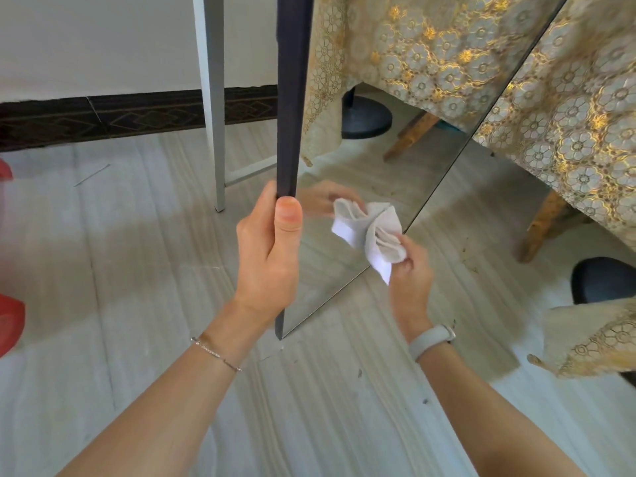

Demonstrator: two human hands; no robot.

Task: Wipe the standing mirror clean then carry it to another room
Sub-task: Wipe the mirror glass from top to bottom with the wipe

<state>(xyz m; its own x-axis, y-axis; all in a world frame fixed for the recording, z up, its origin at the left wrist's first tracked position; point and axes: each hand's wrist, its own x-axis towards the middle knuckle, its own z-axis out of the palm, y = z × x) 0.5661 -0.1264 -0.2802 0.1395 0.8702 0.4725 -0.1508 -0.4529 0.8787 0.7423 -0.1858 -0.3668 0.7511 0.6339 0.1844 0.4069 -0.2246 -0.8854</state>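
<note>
On mirror edge, gripping left hand.

Soft, even daylight is filling the room, seemingly from somewhere above and behind the camera. A broad, diffuse shadow is lying on the floor to the left of the left hand's fingers, and another is pooling under the right forearm. The mirror is giving clean reflections without harsh glare. Gold threads on the tablecloth are glinting. The wide lens is bending straight edges near the borders, and the red object at far left is blurring.
</note>
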